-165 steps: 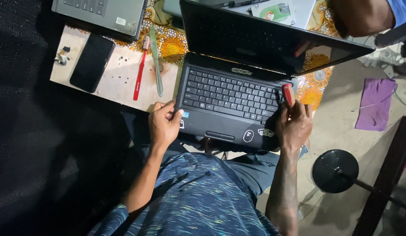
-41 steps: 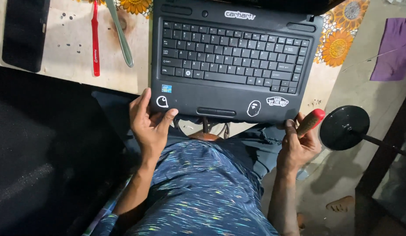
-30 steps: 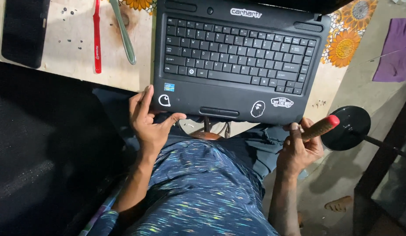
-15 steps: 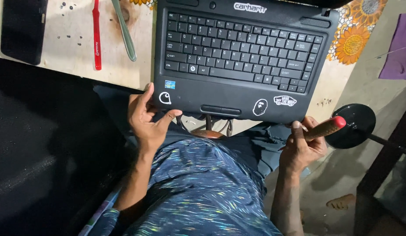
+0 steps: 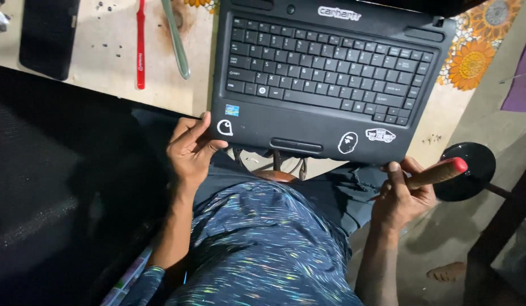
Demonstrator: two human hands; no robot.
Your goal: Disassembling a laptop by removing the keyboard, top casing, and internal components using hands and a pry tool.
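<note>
laptop: black, open, keyboard up, front edge hanging over the table edge above the person's lap. Stickers on the palm rest.
left hand: at the laptop's front-left corner, thumb on top of the palm rest, fingers curled under the edge. Closed on the corner, steadying it.
right hand: below the front-right corner, just off the laptop. Fingers wrapped tight on a screwdriver; brown handle with red end cap points out right. Tip hidden behind the hand, can't tell bit type.
step (my read): laptop pulled toward the body, tool in hand, no screw engaged. Looks like positioning before work on the case, likely the underside or front edge.
next move needs: firmer two-point support or a flip of the laptop; it's overhanging, so the left grip carries it. Tip must be brought round to a fastener, none visible from above.
table clutter: red tool and green-handled tool lying side by side left of the laptop, black phone further left, small loose screws near the top.
floor: round black stand base just beyond the right hand.
</note>
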